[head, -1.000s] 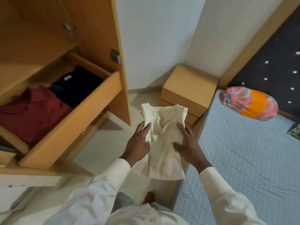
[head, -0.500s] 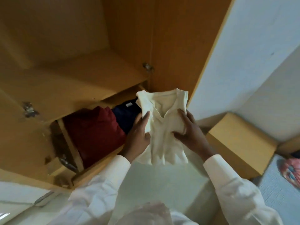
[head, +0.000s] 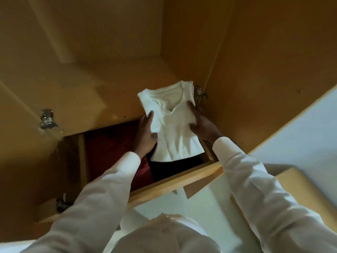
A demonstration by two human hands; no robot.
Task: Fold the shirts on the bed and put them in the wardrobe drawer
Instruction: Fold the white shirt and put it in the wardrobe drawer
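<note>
head view. two white sleeves (head: 102, 194) reach over the front panel of the open wooden drawer (head: 173, 185). inside the drawer, just behind that panel, lie a folded navy shirt (head: 175, 167) at its right side and a folded maroon shirt (head: 113, 148) at its left side, touching each other. above the drawer's right side, over the navy shirt, a folded cream shirt (head: 175, 128) is held neckline away from the person. the left hand (head: 145, 136) pinches its left edge, thumb on top, other fingers hidden beneath. the right hand (head: 202, 125) pinches its right edge, thumb and one finger spread on the cloth, the rest hidden. behind and above the drawer runs a wardrobe shelf (head: 91, 88); a metal hinge (head: 47, 119) sits beyond the drawer's left end.
</note>
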